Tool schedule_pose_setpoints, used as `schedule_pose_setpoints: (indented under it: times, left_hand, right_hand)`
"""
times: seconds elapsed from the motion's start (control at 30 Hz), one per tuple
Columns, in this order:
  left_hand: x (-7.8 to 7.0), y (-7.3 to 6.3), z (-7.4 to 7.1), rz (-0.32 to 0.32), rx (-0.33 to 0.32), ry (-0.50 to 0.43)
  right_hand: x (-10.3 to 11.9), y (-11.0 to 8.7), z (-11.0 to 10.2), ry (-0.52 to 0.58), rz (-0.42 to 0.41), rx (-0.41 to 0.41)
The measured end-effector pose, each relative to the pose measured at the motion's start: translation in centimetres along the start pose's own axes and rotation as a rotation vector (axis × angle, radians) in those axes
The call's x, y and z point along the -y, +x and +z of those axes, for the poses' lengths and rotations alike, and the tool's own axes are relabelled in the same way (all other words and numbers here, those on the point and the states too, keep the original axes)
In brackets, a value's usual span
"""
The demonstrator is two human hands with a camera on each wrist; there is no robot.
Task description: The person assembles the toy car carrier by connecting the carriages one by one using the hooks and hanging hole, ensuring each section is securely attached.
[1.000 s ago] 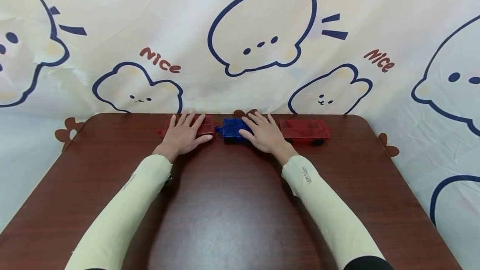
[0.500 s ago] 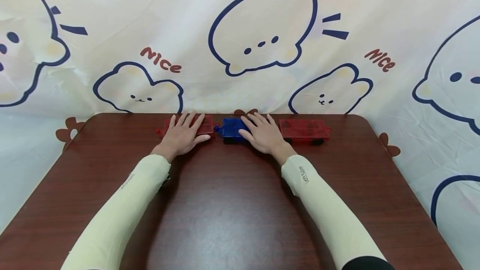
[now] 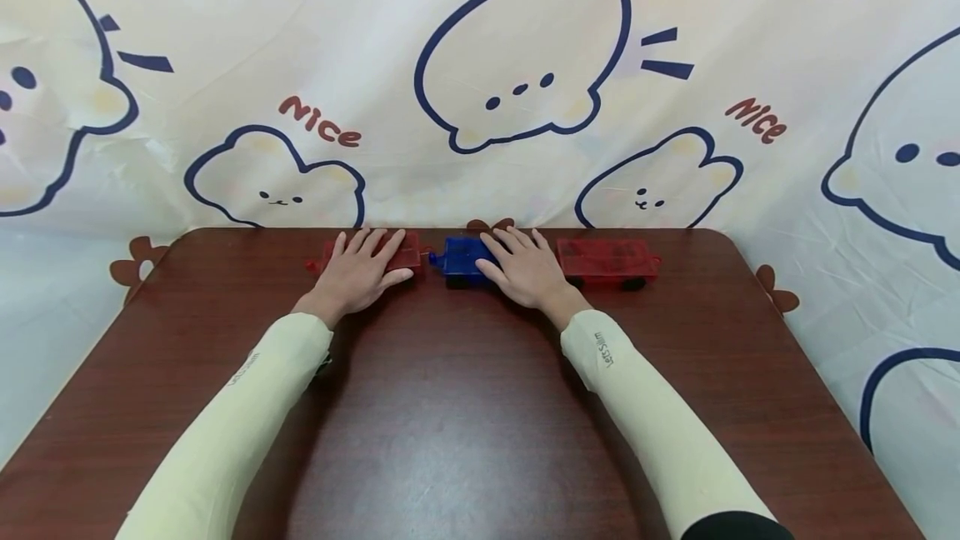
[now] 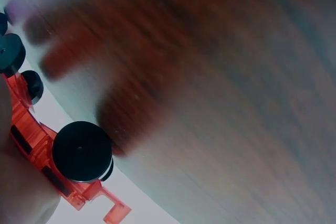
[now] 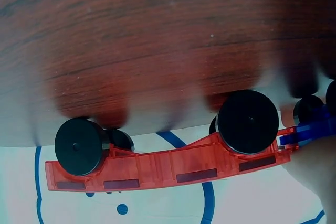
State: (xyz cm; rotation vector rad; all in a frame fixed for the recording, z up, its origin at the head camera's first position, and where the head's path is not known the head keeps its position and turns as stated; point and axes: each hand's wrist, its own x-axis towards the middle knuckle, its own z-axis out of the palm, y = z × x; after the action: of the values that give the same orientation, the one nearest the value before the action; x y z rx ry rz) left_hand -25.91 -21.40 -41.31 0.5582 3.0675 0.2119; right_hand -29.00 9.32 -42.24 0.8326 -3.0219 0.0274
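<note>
Three see-through toy train wagons with black wheels stand in a row at the table's far edge. My left hand lies with straight, spread fingers on top of the left red toy wagon; that wagon's underside shows in the left wrist view. Fingers spread, my right hand rests on the blue toy wagon and hides its right part. A second red toy wagon stands just right of it, coupled to the blue one in the right wrist view. Whether the left coupling is hooked, I cannot tell.
The brown wooden table reaches from the wagons back toward me. Behind it hangs a white cloth with cartoon outlines, meeting the table's far edge close to the wagons.
My left hand has slid slightly left with the left red toy wagon under it, away from the blue one. My right hand and the other two wagons stay nearly in place.
</note>
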Motion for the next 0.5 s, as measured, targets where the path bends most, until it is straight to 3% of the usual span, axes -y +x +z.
schedule_pose_setpoints:
  times: [0.5]
  left_hand:
    - [0.4, -0.45, -0.09, 0.038, -0.024, -0.037]
  right_hand:
    - [0.05, -0.07, -0.21, 0.008, 0.003, 0.008]
